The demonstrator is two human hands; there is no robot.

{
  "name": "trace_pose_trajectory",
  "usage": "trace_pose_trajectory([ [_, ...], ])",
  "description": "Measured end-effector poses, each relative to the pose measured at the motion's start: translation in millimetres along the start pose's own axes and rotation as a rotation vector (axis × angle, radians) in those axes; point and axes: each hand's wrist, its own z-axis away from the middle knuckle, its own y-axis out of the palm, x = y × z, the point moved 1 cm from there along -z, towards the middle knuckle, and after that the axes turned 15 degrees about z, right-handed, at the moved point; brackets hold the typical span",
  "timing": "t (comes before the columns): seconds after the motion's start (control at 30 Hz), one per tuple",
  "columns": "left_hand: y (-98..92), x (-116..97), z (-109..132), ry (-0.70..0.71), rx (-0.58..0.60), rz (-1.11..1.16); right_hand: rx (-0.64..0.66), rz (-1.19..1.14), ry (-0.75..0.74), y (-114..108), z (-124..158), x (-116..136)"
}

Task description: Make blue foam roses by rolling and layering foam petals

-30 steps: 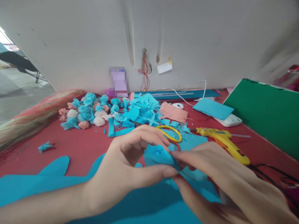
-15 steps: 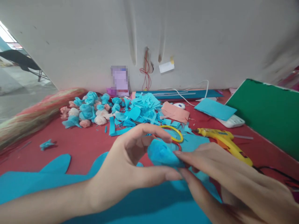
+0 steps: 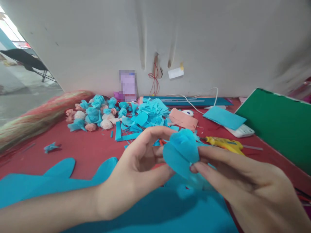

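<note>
A blue paper flower (image 3: 181, 150) with rounded, overlapping petals is held up between my hands, its layered side facing me. My left hand (image 3: 136, 165) curls around its left side, thumb below and fingers partly hidden behind the petals. From the right, my right hand (image 3: 240, 176) pinches its lower edge between thumb and forefinger. Large blue sheets (image 3: 155, 207) lie beneath my hands. Just beyond the flower is a heap of blue paper cuttings (image 3: 152, 111), and a bit of red shows between my left fingers, too covered to make out.
Finished blue, pink and white flowers (image 3: 93, 115) are piled at the back left. A yellow glue gun (image 3: 224, 144) lies right of my hands. Behind it are a blue paper stack (image 3: 224, 117) on a white device and a green board (image 3: 279, 123). A pink paper stack (image 3: 183, 119) sits mid-table.
The flower has turned from tilted to showing its petals to me, and has risen slightly. My right hand has shifted its grip at the lower edge. The yellow-handled loop behind is now covered.
</note>
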Motion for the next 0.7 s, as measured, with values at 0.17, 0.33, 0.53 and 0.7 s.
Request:
trace_pose_trajectory([
  [0.17, -1.6, -1, -2, -0.018, -0.098, -0.083, -0.179, 0.115, -0.052, 9, -1, 13],
  [0.33, -0.8, -4, -3, 0.025, -0.131, -0.133, -0.246, 0.147, -0.136, 9, 0, 12],
  [0.53, 0.8, -5, -4, 0.064, -0.101, -0.166, -0.073, -0.041, -0.264, 4, 3, 0],
  [0.7, -0.5, -6, -2, 0.093, -0.093, -0.248, -0.117, -0.080, -0.271, 9, 6, 0],
])
